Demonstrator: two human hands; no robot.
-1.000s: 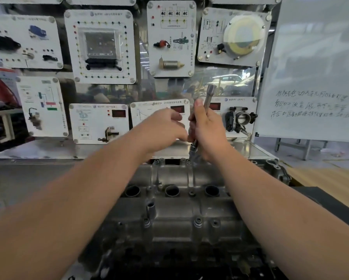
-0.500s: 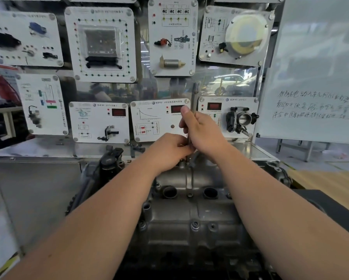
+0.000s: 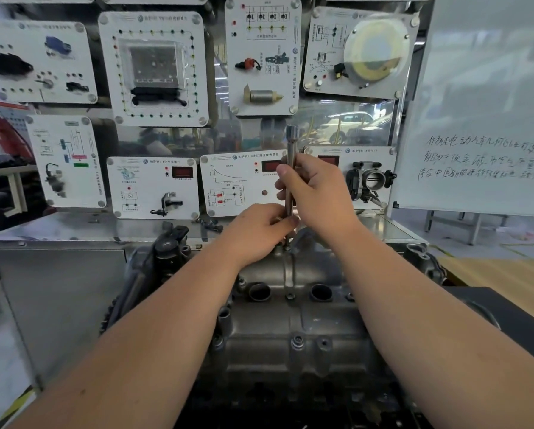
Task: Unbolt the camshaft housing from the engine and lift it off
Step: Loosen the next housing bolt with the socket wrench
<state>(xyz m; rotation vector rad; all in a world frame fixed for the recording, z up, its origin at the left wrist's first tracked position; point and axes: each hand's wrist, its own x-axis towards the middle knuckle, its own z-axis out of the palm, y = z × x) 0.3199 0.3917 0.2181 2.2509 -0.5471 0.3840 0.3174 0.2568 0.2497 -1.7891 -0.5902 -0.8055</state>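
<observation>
White training panels (image 3: 154,68) on the wall behind carry a round VW badge and small Chinese captions too fine to read; handwritten Chinese lines cross the whiteboard (image 3: 482,162), cut off at its right edge. The right hand (image 3: 316,193) curls round a slim upright steel socket driver (image 3: 290,168). The left hand (image 3: 261,230) pinches the driver's lower end, hiding the bolt. The grey cast-metal camshaft housing (image 3: 290,323) sits on the engine, low centre.

bright even indoor light, soft shadows, glare on whiteboard (image 3: 488,88), wide-angle bending at edges, slight blur
</observation>
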